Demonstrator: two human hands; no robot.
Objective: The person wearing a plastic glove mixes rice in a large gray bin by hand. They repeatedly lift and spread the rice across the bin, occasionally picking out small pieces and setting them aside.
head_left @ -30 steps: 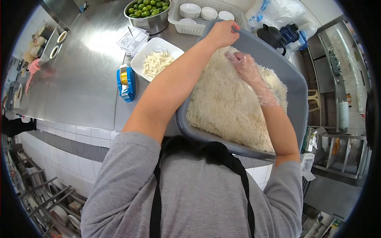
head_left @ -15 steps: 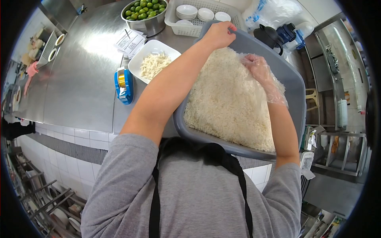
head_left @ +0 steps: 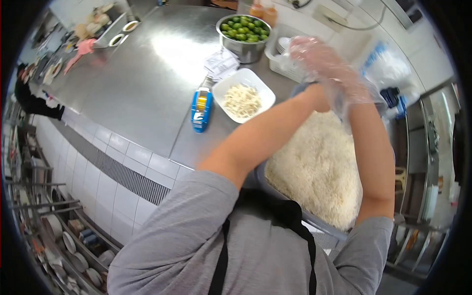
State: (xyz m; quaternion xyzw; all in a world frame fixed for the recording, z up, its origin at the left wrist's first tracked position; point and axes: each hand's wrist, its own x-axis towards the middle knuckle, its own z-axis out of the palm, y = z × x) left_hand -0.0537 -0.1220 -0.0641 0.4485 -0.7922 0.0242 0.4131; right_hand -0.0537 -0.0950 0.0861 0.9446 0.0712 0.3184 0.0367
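Observation:
A grey tub of white rice-like grains stands in front of me. My right hand, in a clear plastic glove, is raised over the tub's far side, near the white basket; its fingers are blurred. Just below it is my left hand, mostly hidden behind the plastic and my right wrist, so its fingers do not show. Loose clear plastic hangs between the hands over the grains.
On the steel table are a white bowl of pale shreds, a blue tape dispenser, papers and a pot of green limes. A white basket holds small dishes. A person stands far left.
My gloved right hand has risen from the grains to above the tub's far edge, crossing over my left hand. The view has turned, so table items appear further right.

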